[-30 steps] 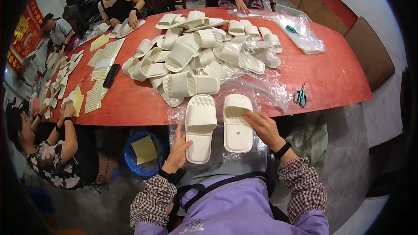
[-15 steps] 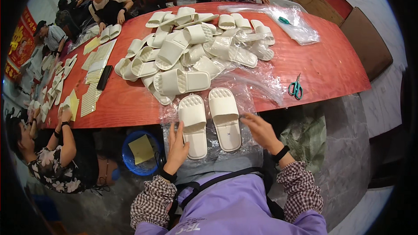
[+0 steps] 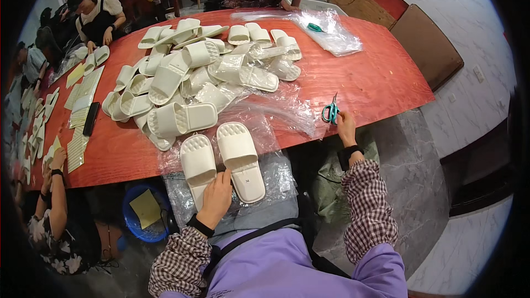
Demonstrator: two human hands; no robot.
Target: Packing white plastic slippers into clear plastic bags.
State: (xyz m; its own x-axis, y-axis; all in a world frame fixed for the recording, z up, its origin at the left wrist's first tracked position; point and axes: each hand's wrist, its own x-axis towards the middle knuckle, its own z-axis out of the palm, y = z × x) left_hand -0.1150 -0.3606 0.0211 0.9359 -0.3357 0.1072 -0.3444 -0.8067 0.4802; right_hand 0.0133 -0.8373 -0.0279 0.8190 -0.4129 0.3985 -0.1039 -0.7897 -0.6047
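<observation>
A pair of cream slippers, the left slipper (image 3: 197, 160) and the right slipper (image 3: 238, 152), lies side by side on clear plastic at the table's near edge. My left hand (image 3: 217, 196) rests over the heel part of the left slipper, fingers curled and pressed together by its inner edge; what they pinch is too small to make out. Off to the right, my right hand (image 3: 347, 130) has its fingers closed on a handle of the teal scissors (image 3: 330, 112), whose blades point away from me on the tabletop.
A pile of cream slippers (image 3: 182, 72) covers the middle of the red table (image 3: 381, 83). Clear plastic bags (image 3: 337, 38) lie at the far right with green-handled scissors (image 3: 314, 27). Below the table stands a blue basin (image 3: 128, 216). Other people work at the left and far side.
My right hand has moved from beside the right slipper to the teal scissors. My left hand has shifted onto the left slipper, its fingers closing. The whole view has swung right.
</observation>
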